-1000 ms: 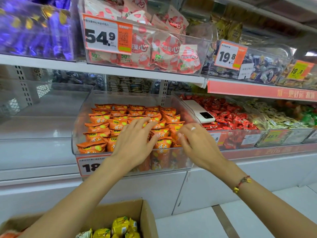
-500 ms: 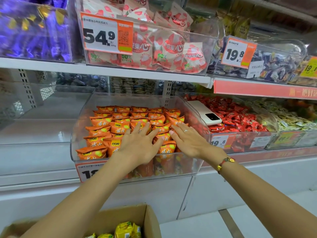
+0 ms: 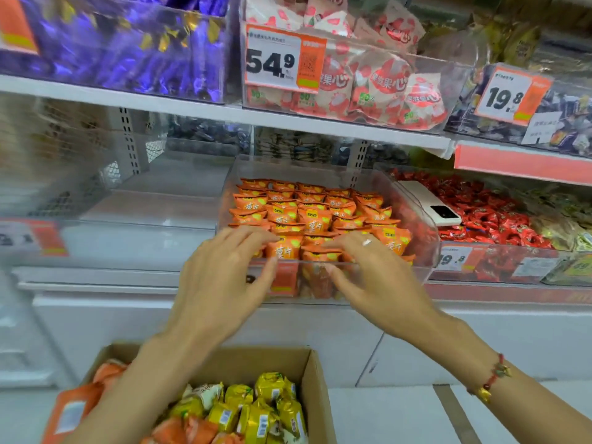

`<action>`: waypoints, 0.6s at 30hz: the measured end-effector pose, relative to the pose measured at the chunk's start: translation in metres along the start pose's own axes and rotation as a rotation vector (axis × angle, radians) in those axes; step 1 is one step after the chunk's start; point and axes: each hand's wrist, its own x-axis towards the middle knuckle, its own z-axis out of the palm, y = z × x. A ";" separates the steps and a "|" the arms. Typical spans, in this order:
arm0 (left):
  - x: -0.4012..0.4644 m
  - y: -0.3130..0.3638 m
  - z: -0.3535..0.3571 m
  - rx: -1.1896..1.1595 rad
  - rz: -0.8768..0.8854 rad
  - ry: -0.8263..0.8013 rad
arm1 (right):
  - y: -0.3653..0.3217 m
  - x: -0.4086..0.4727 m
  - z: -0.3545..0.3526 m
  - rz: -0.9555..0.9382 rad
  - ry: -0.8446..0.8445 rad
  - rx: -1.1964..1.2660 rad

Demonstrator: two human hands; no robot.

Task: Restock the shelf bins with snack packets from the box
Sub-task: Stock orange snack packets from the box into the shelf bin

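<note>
We are reading a tag [image 3: 283, 58] marked "54.9" on the upper bin of white-and-red packets, a second tag [image 3: 512, 95] marked "19.8" to its right, and a lower tag [image 3: 456, 258] showing "9.8" on the bin of red sweets [image 3: 487, 213]; the small print on all of them is too blurred for us to read. The orange packets [image 3: 315, 216] are carrying a yellow logo patch and white Chinese characters that we cannot make out for sure. They are lying in tidy rows inside the clear bin [image 3: 423, 219] on the middle shelf, standing upright and leaning slightly back, printed faces toward us, the rows running left to right. Our left hand [image 3: 221, 280] is reaching over the bin's front edge with fingers [image 3: 253, 233] spread and nearly straight, touching the front row and gripping nothing. Our right hand [image 3: 374, 274], wearing a ring, is doing the same just beside it, fingers loose and holding nothing. A white phone [image 3: 431, 203] is lying on the bin's right wall. To the left an empty clear bin [image 3: 134, 225] is sitting on the same shelf, with purple wrappers [image 3: 128, 43] above. Below our arms the box [image 3: 312, 379] is standing open, holding yellow packets [image 3: 256, 408] and more orange ones.
</note>
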 end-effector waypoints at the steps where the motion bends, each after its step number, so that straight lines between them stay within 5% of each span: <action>1: -0.015 -0.006 -0.010 0.002 -0.054 0.031 | -0.011 -0.004 0.001 -0.032 -0.102 0.025; 4: -0.066 -0.030 -0.025 -0.018 -0.289 -0.007 | -0.035 -0.010 0.021 -0.080 -0.508 0.078; 10: -0.170 -0.081 -0.012 -0.048 -0.645 -0.369 | -0.048 -0.047 0.125 -0.013 -0.896 -0.032; 18: -0.221 -0.092 -0.019 0.001 -0.673 -0.778 | -0.089 -0.107 0.186 0.193 -1.032 0.303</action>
